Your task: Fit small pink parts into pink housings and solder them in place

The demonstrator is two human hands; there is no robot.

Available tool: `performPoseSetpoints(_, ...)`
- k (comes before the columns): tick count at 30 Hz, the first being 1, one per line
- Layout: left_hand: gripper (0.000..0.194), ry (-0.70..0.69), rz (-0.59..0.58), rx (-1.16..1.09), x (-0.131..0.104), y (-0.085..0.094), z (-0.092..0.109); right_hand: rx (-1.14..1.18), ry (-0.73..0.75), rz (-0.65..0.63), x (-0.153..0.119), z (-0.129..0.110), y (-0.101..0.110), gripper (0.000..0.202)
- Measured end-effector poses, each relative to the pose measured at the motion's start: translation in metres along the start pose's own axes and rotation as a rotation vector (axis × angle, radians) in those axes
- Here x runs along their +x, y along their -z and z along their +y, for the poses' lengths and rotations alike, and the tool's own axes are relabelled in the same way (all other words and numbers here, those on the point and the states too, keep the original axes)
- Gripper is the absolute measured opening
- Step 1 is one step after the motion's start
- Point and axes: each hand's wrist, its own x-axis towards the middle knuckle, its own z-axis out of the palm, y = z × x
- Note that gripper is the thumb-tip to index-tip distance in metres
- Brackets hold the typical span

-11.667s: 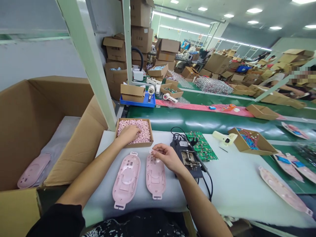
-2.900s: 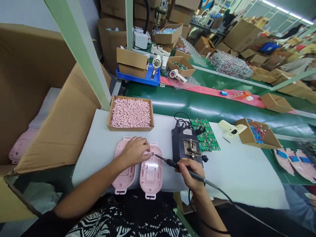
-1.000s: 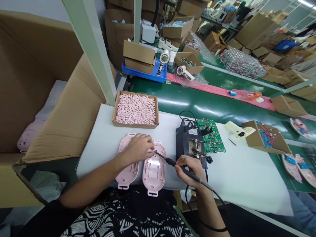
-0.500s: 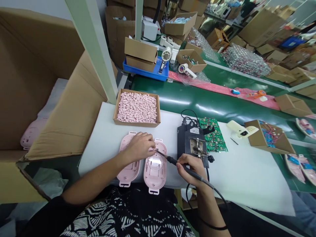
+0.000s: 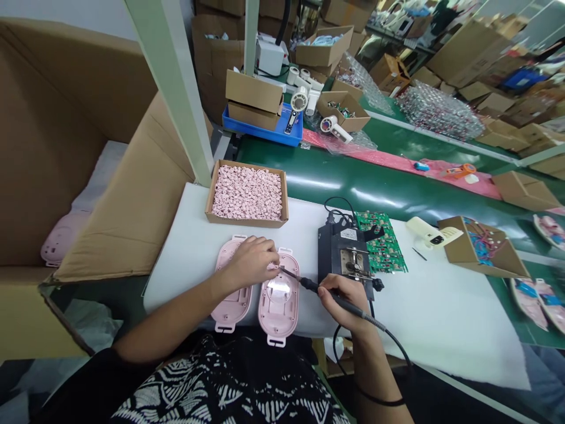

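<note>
My right hand (image 5: 344,299) grips a soldering iron (image 5: 311,285) like a pen, its tip pointing left at the upper part of a pink plastic shell half (image 5: 278,318). Close beside that tip, my left hand (image 5: 256,259) has its fingers pinched together over the shell's top end; whatever they hold is hidden. A round clear window sits in the middle of this shell. Partly under my left hand and wrist lies a second pink shell half (image 5: 232,306). Both shells rest on the white work mat (image 5: 415,330).
Behind the shells stands a cardboard box of small pink parts (image 5: 247,194). Right of them are a black soldering device (image 5: 331,247), green circuit boards (image 5: 384,241), a cream-coloured device (image 5: 430,232) and a box of wires (image 5: 481,247). A large carton (image 5: 128,218) stands at left.
Both hands and the iron hold nearly the same pose at the shell's top end. The whole view has shifted very slightly.
</note>
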Motion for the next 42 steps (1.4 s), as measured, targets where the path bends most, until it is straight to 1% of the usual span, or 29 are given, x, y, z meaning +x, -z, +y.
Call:
performPoseSetpoints(2,0.016,-0.036,0.041,-0.014,-0.004,0.007,0.001,0.107,-0.073,0.113,-0.005,0.005,-0.001,0.016)
performPoseSetpoints(4,0.023,-0.091,0.132,-0.085,-0.014,0.018,-0.001,0.224,-0.173,0.260,-0.007,0.007,-0.004,0.014)
performPoseSetpoints(5,0.024,-0.108,0.193,-0.142,-0.021,0.025,-0.005,0.265,-0.206,0.303,-0.007,0.006,-0.006,0.015)
performPoseSetpoints(6,0.023,-0.108,0.262,-0.205,-0.031,0.030,-0.010,0.284,-0.216,0.308,-0.006,0.004,-0.009,0.017)
performPoseSetpoints(8,0.015,-0.058,0.407,-0.302,-0.052,0.036,-0.025,0.238,-0.173,0.229,0.001,-0.007,-0.017,0.015)
performPoseSetpoints(10,0.010,0.020,0.527,-0.329,-0.073,0.033,-0.042,0.136,-0.109,0.126,0.011,-0.021,-0.027,0.010)
performPoseSetpoints(11,0.009,0.058,0.558,-0.321,-0.082,0.030,-0.050,0.098,-0.091,0.083,0.016,-0.029,-0.033,0.009)
performPoseSetpoints(12,0.009,0.089,0.568,-0.306,-0.088,0.025,-0.056,0.078,-0.083,0.050,0.022,-0.035,-0.039,0.009)
performPoseSetpoints(14,0.012,0.127,0.540,-0.272,-0.095,0.016,-0.064,0.079,-0.074,0.018,0.032,-0.046,-0.051,0.010)
performPoseSetpoints(16,0.014,0.131,0.484,-0.227,-0.094,0.011,-0.067,0.068,-0.045,0.031,0.039,-0.051,-0.061,0.013)
performPoseSetpoints(19,0.012,0.101,0.432,-0.158,-0.089,0.010,-0.067,0.026,0.027,0.072,0.047,-0.055,-0.070,0.016)
performPoseSetpoints(25,0.009,0.097,0.457,-0.143,-0.087,0.008,-0.068,-0.013,0.096,0.063,0.052,-0.056,-0.075,0.021)
performPoseSetpoints(32,0.007,0.112,0.460,-0.181,-0.084,0.006,-0.071,-0.023,0.126,0.042,0.054,-0.057,-0.079,0.020)
performPoseSetpoints(37,0.007,0.119,0.457,-0.189,-0.084,0.006,-0.071,-0.023,0.175,0.033,0.057,-0.054,-0.081,0.018)
performPoseSetpoints(42,0.007,0.127,0.447,-0.192,-0.085,0.006,-0.071,-0.033,0.180,0.008,0.055,-0.051,-0.081,0.017)
